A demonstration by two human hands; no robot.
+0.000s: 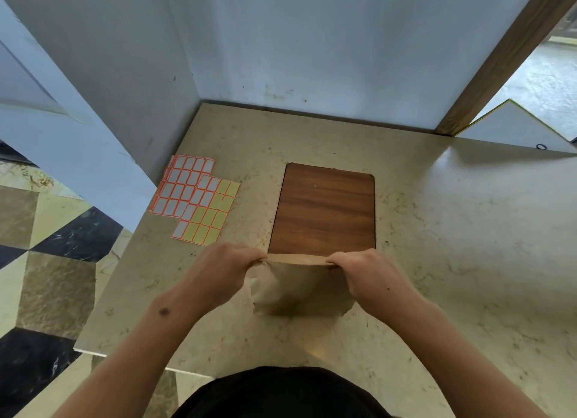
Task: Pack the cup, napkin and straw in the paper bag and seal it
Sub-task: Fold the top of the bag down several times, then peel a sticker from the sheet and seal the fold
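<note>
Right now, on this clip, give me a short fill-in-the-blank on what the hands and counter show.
1. Both hands grip the folded top edge of the brown ____ bag.
2. The sticker sheets lie to the ____ of the wooden board.
3. The left hand and right hand hold ____ ends of the fold.
4. The stickers have ____ borders.

Missing words: paper; left; opposite; orange

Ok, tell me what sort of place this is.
Probably a shop or café service counter, though that's a guess: a marble-look counter in a corner, label sheets laid ready, and both hands folding a paper bag shut.
</note>
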